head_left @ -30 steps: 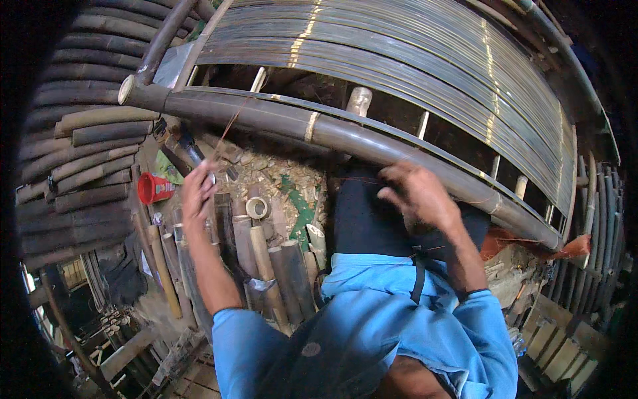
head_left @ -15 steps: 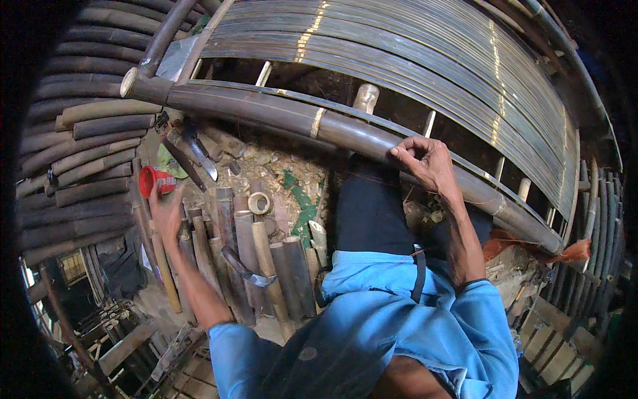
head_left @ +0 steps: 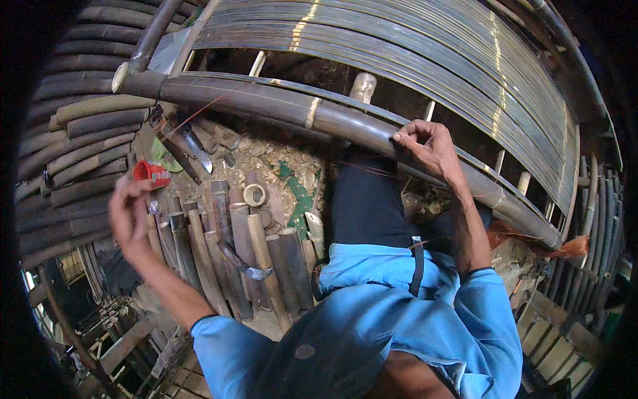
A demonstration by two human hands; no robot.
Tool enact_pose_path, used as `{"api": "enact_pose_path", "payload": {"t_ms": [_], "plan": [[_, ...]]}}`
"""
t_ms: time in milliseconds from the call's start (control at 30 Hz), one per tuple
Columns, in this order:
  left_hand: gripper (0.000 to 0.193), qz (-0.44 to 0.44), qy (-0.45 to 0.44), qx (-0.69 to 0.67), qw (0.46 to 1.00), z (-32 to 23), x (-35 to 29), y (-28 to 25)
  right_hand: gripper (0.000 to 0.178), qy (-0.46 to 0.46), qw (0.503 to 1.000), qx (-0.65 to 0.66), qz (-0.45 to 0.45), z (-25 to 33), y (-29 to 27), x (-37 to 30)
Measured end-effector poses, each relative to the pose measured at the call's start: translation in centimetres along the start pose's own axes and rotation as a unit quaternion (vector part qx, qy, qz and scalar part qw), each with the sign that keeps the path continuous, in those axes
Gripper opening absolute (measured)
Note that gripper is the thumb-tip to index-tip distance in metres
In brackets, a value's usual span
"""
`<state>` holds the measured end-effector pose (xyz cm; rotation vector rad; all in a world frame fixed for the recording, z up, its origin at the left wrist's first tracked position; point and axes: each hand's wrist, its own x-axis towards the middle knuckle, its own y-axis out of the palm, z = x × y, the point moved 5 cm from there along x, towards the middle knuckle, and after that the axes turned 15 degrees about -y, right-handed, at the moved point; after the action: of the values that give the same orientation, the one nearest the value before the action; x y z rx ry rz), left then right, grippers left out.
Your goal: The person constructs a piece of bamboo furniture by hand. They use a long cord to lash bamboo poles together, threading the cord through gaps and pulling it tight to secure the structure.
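My left hand (head_left: 129, 213), blurred by motion, is raised at the left beside a red container (head_left: 153, 174); what it holds, if anything, I cannot make out. My right hand (head_left: 432, 151) rests by a thick dark bamboo pole (head_left: 359, 131), thumb and finger pinched at its upper surface; anything between them is too small to see. A thin orange-red strand (head_left: 197, 112) slants across the pole's left part, and similar strands cross above my dark trousers. Behind the pole lies a panel of thin bamboo slats (head_left: 399, 66) with pale bands of lashing.
A knife (head_left: 196, 149) lies on the chip-littered ground, near a green strip (head_left: 292, 196). Cut bamboo lengths (head_left: 286, 266) and a curved-handled blade tool (head_left: 246, 266) are left of my lap. Stacked bamboo (head_left: 86, 133) fills the far left. A bundle of orange fibres (head_left: 568, 247) hangs by the pole's right end.
My left hand has moved left and down, away from the red container. An orange-red strand now shows across the pole's left part. My right hand stays pinched at the pole.
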<state>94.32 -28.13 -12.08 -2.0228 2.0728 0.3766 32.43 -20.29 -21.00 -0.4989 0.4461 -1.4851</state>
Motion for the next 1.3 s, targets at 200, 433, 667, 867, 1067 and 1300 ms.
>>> {"api": "enact_pose_path", "payload": {"t_ms": [200, 433, 667, 867, 1067, 1300], "plan": [[0.036, -0.267, 0.258, -0.249, 0.894, -15.2, -8.8, -15.4, 0.025, -0.093, 0.995, 0.003, 0.034, 4.7, 1.6, 5.2], [0.029, -0.154, 0.075, 0.388, 0.906, -11.2, 14.3, 6.9, 0.036, -0.183, 0.981, -0.048, 0.040, 7.7, 10.9, 16.9], [0.021, -0.117, 0.043, 0.594, 0.794, 3.3, 27.5, 22.7, 0.050, -0.005, 0.992, -0.034, 0.118, 5.7, 20.2, 25.2], [0.017, -0.072, -0.015, 0.566, 0.821, 4.1, 26.3, 24.9, 0.034, 0.008, 0.982, 0.017, 0.189, 5.1, 22.5, 27.3], [0.045, -0.097, 0.047, 0.657, 0.746, -0.5, 22.8, 21.8, 0.030, -0.097, 0.994, -0.031, 0.028, 8.3, 19.5, 23.8], [0.071, 0.260, -0.149, 0.039, 0.953, -2.1, 17.5, 24.3, 0.026, -0.096, 0.897, 0.431, 0.031, 9.6, 13.9, 21.7]]}}
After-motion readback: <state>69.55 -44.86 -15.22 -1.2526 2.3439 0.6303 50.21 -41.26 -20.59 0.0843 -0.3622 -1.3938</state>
